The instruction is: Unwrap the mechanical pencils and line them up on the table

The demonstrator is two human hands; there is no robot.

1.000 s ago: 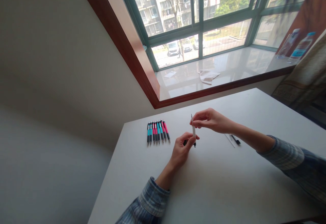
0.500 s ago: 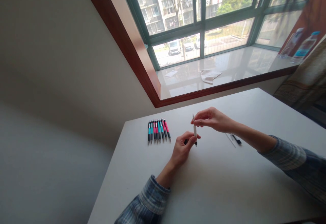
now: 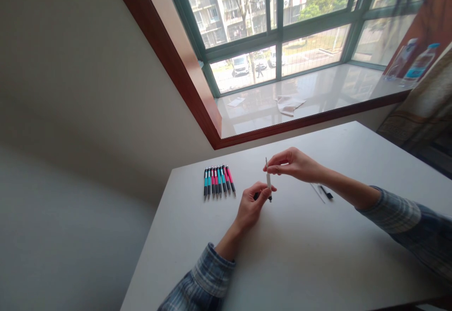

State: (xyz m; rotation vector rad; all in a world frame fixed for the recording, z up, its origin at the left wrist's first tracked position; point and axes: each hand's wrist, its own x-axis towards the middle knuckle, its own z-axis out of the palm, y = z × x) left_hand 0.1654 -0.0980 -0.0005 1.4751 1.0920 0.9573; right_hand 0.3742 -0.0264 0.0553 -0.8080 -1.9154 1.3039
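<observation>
My left hand (image 3: 251, 205) is closed around the lower part of a white pen (image 3: 269, 181), which stands nearly upright over the table. A dark end of the pen pokes out below my left fingers. My right hand (image 3: 294, 164) pinches the pen's upper part, where a thin pointed tip sticks up above the fingertips. Much of the pen is hidden by the fingers. Left of my hands lies a row of several pens (image 3: 218, 181) with teal, pink and black barrels.
The white table (image 3: 282, 264) stands against the wall below a window sill. Under my right forearm lie a small black pen part (image 3: 329, 195) and a thin white rod (image 3: 318, 195). On the sill are a cloth (image 3: 287, 105) and two plastic bottles (image 3: 420, 63).
The whole view has shifted very slightly. Both hands keep the same grip on the pen, with no clear movement relative to the table.
</observation>
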